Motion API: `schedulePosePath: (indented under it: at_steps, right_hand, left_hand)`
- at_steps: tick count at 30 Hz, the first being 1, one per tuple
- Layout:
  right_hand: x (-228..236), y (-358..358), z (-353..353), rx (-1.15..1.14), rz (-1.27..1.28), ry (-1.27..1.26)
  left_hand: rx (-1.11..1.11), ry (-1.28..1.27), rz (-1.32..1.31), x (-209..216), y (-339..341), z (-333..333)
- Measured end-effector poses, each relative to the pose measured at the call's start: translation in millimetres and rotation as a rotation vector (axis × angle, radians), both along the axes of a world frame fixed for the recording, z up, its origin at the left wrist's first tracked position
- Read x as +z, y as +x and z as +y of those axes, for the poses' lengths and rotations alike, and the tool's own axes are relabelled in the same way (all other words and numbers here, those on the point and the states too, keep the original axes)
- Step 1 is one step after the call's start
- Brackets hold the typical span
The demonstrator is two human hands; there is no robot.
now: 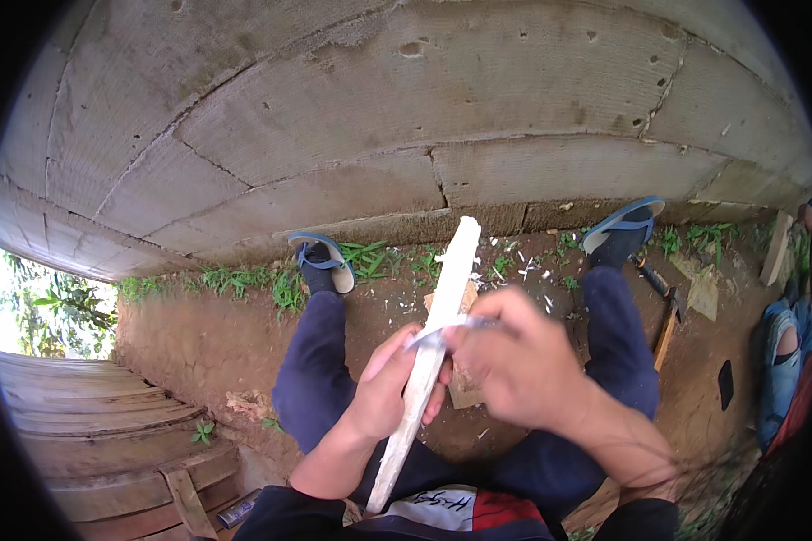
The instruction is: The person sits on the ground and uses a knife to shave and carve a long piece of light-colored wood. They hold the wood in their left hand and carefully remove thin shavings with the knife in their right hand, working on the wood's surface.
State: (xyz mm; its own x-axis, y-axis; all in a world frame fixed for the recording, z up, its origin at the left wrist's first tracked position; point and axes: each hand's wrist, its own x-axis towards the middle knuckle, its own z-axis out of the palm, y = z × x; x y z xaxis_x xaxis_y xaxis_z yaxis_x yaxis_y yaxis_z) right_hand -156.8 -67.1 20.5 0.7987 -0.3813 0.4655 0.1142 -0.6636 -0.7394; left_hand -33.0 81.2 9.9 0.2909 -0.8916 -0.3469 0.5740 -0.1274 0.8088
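A long pale stick of wood (454, 261), roughly whittled, slants from my lap up and away between my knees. My left hand (383, 383) is wrapped round its middle, thumb near the blade. A knife, of which the bright blade (438, 334) shows, lies across the stick just beyond the left fingers. My right hand (519, 361) is closed on the knife; motion blurs it and the handle is hidden in the fingers. Behind the stick, a flat piece of wood (465, 389) rests on the ground, partly covered by the hands.
Pale shavings (537, 270) are scattered on the dirt. A grey block wall (334, 108) rises ahead, with weeds along its foot. To the right lie a tool with a dark head (675, 302) and a flat black object (725, 385). Another person's jeans (782, 361) show at the right edge. Wooden planks (99, 433) stand left.
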Motion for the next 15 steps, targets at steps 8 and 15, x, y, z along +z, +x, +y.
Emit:
schedulePosePath:
  at_steps: [8,15]
  right_hand:
    - [-10.0,-3.4,-11.8,-0.082,0.033,-0.037]
    - [-13.9,-1.9,-13.9,-0.086,-0.035,0.005]
  left_hand:
    - [-0.012,-0.007,0.005,-2.9,-1.0,0.6]
    - [-0.03,-0.02,-0.001,-3.0,-2.3,2.1]
